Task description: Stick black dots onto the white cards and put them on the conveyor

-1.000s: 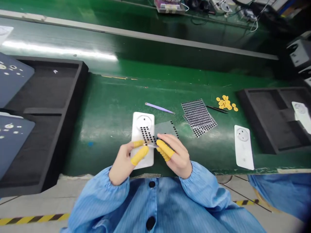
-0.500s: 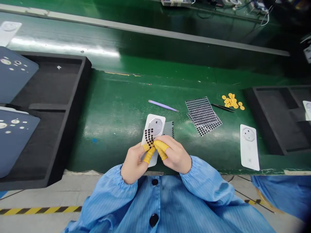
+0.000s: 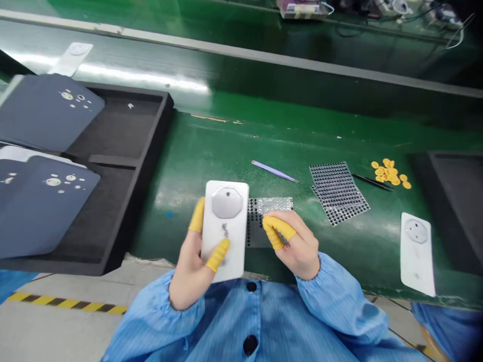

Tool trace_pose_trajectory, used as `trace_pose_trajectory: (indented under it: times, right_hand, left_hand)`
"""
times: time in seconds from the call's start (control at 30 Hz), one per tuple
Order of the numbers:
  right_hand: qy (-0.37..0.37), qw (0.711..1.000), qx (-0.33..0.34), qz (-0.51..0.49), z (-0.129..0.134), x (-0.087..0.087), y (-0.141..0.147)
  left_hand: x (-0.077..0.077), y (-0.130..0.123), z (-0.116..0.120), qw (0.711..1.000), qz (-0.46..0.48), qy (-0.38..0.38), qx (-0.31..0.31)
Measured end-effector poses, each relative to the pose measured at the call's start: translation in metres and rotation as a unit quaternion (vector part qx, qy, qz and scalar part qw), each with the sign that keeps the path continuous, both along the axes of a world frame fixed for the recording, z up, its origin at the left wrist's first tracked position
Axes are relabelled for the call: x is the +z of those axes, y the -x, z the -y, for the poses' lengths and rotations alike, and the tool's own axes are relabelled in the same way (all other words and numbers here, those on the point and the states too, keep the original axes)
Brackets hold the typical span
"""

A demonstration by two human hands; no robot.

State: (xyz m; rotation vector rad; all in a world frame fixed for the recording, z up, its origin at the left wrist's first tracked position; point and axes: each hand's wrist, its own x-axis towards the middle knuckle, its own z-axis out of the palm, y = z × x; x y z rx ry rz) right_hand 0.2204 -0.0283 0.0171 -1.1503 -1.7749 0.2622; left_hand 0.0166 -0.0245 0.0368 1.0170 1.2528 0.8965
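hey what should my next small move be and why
Probably bring the right hand over the recess of the white panel in the left hand: that recess shows one dark spot, the panel at far right shows several, and the right hand is pinched by the dotted sheet. Whether it grips a dot isn't visible.

A dot sheet (image 3: 255, 229) lies right of the held panel (image 3: 233, 227), before tweezers (image 3: 274, 171). Left stands a tray (image 3: 126, 201) bearing plates (image 3: 37, 216).

White panel (image 3: 236, 241) with grey disc (image 3: 226, 203), yellow finger cots (image 3: 218, 255), black-dotted grey sheet (image 3: 258, 235), purple tweezers (image 3: 274, 171), green table (image 3: 211, 151)
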Motion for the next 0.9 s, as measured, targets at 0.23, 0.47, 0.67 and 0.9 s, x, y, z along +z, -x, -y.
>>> trace_pose_trajectory:
  times: [0.23,0.47,0.67,0.9]
  right_hand:
    - [-0.004,0.997,0.032,0.068,0.001,0.04,0.007]
    - [-0.021,0.981,0.046,0.186,0.014,0.037,-0.001]
    - [-0.032,0.985,0.046,0.166,0.011,0.036,0.002]
    - [0.034,0.982,0.047,0.18,0.013,0.032,0.008]
  left_hand:
    - [0.017,-0.039,0.019,0.991,0.124,0.007,-0.052]
    - [0.018,-0.039,0.022,0.997,0.063,-0.021,-0.045]
    - [0.016,-0.041,0.022,0.997,0.038,-0.035,-0.06]
    - [0.012,-0.038,0.022,0.998,-0.007,-0.04,-0.046]
